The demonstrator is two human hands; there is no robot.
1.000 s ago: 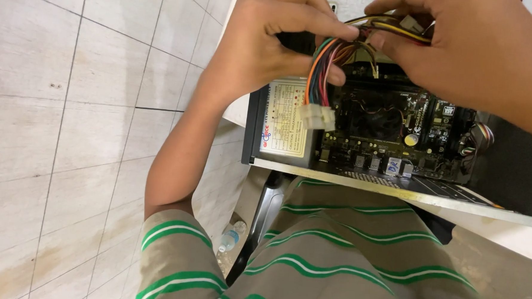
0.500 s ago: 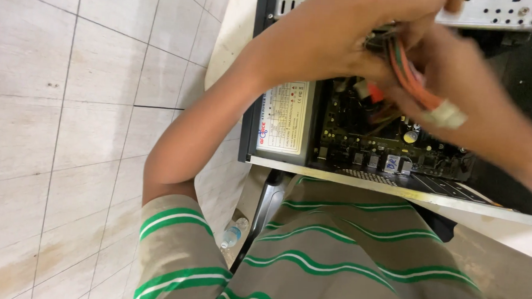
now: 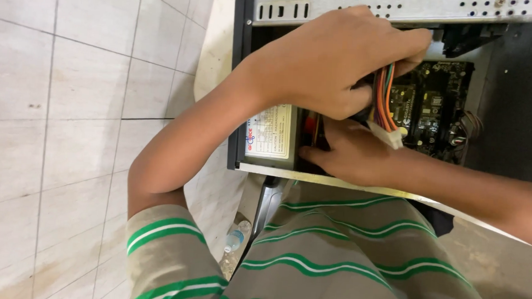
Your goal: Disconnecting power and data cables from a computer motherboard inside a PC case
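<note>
While the fingers (image 3: 402, 51) of the left hand (image 3: 323, 62) curl shut around a bundle of coloured wires (image 3: 385, 95), the loose strands are lifted up and off the circuit board (image 3: 432, 109), which seems to be why they are gathered so tightly. A white plastic connector (image 3: 386, 134) hangs from the end of the bundle, just above the right hand (image 3: 352, 156). That hand lies lower in the open computer case (image 3: 519, 107), its fingertips pressed toward the power supply box (image 3: 269, 135) near the case's left wall; whether they pinch anything there I cannot tell, since the left hand covers them. Both hands work inside the case, which lies on its side at the edge of a pale tabletop (image 3: 213, 51), open face up. Beyond it, tiled floor (image 3: 69, 129) stretches away, and a small plastic bottle (image 3: 233, 241) lies below beside the striped shirt (image 3: 345, 260).
</note>
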